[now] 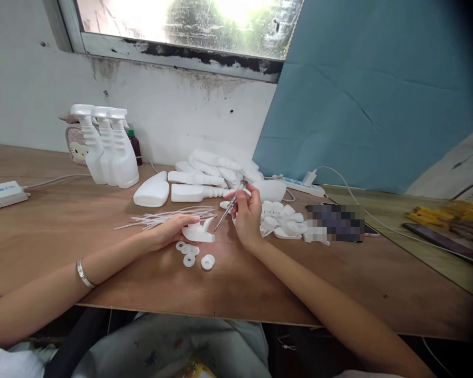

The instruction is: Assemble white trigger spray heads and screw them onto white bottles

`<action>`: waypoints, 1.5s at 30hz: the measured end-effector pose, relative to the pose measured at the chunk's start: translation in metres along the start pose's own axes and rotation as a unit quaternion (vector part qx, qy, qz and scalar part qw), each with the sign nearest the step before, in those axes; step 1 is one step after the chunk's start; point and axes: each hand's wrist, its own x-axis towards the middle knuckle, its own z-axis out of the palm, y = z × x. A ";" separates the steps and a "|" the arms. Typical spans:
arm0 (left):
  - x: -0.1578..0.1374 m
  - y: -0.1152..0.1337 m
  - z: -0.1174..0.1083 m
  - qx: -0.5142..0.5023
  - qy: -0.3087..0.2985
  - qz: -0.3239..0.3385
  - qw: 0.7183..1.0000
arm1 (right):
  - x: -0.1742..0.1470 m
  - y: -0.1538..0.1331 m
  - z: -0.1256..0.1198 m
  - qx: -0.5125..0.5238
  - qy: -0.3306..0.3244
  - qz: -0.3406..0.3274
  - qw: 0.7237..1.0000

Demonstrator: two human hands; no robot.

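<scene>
My left hand (177,228) is closed around a white trigger spray head (199,233), whose outlet end points right. In my right hand (247,215) is a slim metal tool (225,211), gripped between thumb and fingers; I cannot make out its exact kind. Its thin tip slants down to just right of the spray head, and whether they touch is unclear. Flat white ring washers (189,260) lie on the table below my left hand. Behind that hand is a bundle of thin white tubes (142,219). More white spray heads (286,220) are heaped right of my right hand.
White bottles (197,179) lie piled by the wall. Three spray bottles (116,152) stand at the back left, beside a dark bottle (134,147). A power strip (3,195) sits far left, another (299,186) behind the spray heads. A partly blurred phone (337,223) lies on the right.
</scene>
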 end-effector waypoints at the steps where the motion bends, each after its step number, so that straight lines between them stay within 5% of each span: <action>1: -0.001 -0.001 0.001 -0.011 -0.010 -0.007 1.000 | 0.000 -0.002 0.000 0.016 0.006 -0.020 1.000; 7: -0.002 -0.005 0.005 -0.028 -0.060 -0.015 0.998 | 0.000 -0.011 0.001 0.053 0.020 -0.111 0.992; 18: -0.001 -0.003 -0.001 0.206 0.058 0.127 0.969 | -0.029 -0.006 0.007 -0.012 -0.103 -0.208 0.973; 27: 0.004 -0.006 -0.007 0.346 0.032 0.226 0.910 | -0.031 0.010 0.002 -0.169 -0.174 -0.456 0.856; 35: -0.006 -0.002 -0.004 0.488 0.038 0.313 0.814 | -0.040 0.004 -0.005 -0.212 -0.220 -0.621 0.722; 41: -0.010 -0.003 -0.004 0.562 0.060 0.314 0.763 | -0.043 0.003 -0.006 -0.223 -0.216 -0.644 0.699; 45: -0.010 -0.003 -0.004 0.570 0.055 0.322 0.754 | -0.044 0.008 -0.004 -0.227 -0.226 -0.596 0.736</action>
